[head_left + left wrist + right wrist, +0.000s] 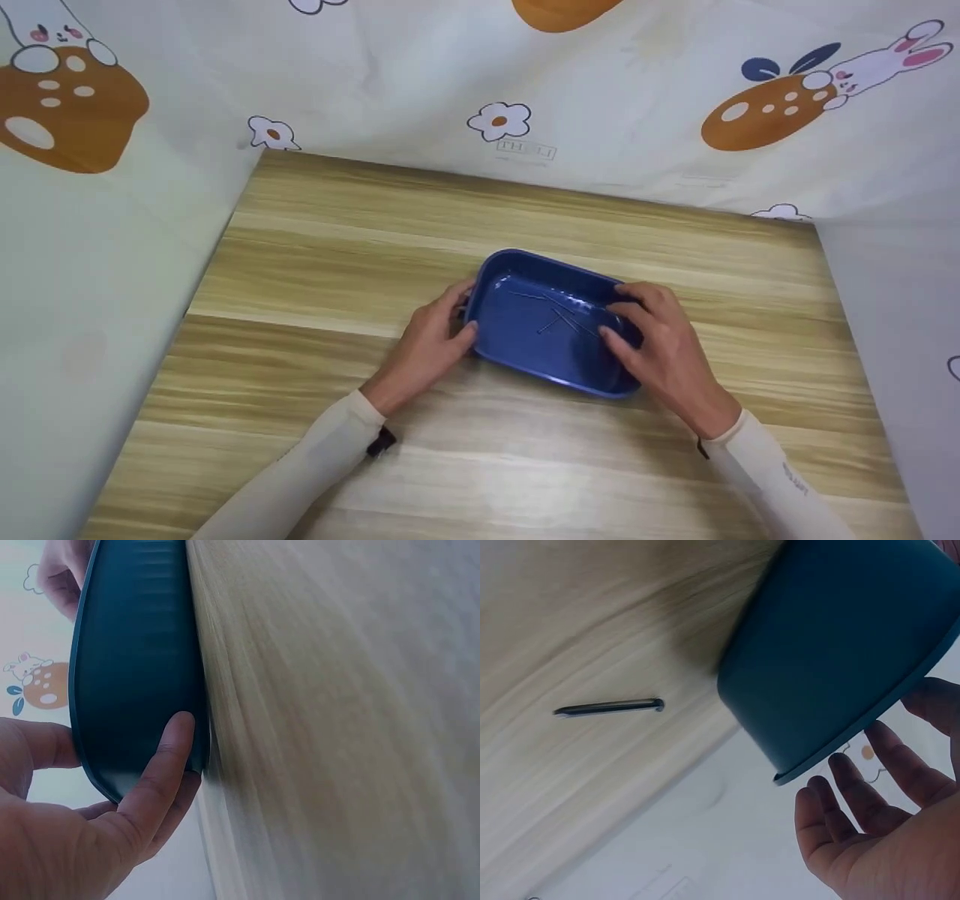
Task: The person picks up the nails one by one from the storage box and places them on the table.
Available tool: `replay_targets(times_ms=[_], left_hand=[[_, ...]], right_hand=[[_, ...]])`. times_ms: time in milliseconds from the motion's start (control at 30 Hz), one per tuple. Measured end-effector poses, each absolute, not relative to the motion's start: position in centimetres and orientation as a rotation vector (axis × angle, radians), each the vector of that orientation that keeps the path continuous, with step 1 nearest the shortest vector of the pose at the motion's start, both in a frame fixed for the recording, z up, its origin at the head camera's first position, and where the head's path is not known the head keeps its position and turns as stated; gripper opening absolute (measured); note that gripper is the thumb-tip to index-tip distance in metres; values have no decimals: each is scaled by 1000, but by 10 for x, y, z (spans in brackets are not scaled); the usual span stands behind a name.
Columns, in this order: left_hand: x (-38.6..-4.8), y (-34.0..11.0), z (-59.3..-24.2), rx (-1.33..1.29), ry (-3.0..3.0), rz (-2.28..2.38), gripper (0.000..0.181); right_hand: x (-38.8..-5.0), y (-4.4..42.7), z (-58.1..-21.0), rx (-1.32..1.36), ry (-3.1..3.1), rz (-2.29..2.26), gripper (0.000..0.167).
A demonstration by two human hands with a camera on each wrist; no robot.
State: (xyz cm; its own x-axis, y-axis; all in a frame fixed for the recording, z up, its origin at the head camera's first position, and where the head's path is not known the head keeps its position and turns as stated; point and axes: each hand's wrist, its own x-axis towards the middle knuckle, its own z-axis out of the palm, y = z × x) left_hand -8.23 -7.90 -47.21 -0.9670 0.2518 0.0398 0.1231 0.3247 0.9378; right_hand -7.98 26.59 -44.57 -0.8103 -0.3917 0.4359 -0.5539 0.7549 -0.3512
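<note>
A blue tray (540, 352) lies on the wooden table, with several thin nails (551, 325) loose on its floor. The left hand (431, 337) holds the tray's left end; in the left wrist view its fingers (161, 761) press the outer wall of the tray (139, 652). Over the tray's right end is the right hand (671, 356), its bent, spread fingers reaching over the rim above the nails. In the right wrist view that hand (900, 829) has its fingers apart near the rim of the tray (840, 652); whether it touches the rim is unclear.
One dark nail (609, 708) lies on the table outside the tray in the right wrist view. The wooden table (315, 277) is bordered by pale printed sheets (405, 97) at the back and both sides.
</note>
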Motion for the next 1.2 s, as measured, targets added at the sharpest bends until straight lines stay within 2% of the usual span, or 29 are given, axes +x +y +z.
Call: replay_targets(times_ms=[1200], left_hand=[[-84, -79, -475, 347, 2415, 1764, 65]], right_hand=[[-99, 239, -451, 1065, -2635, 470, 23]])
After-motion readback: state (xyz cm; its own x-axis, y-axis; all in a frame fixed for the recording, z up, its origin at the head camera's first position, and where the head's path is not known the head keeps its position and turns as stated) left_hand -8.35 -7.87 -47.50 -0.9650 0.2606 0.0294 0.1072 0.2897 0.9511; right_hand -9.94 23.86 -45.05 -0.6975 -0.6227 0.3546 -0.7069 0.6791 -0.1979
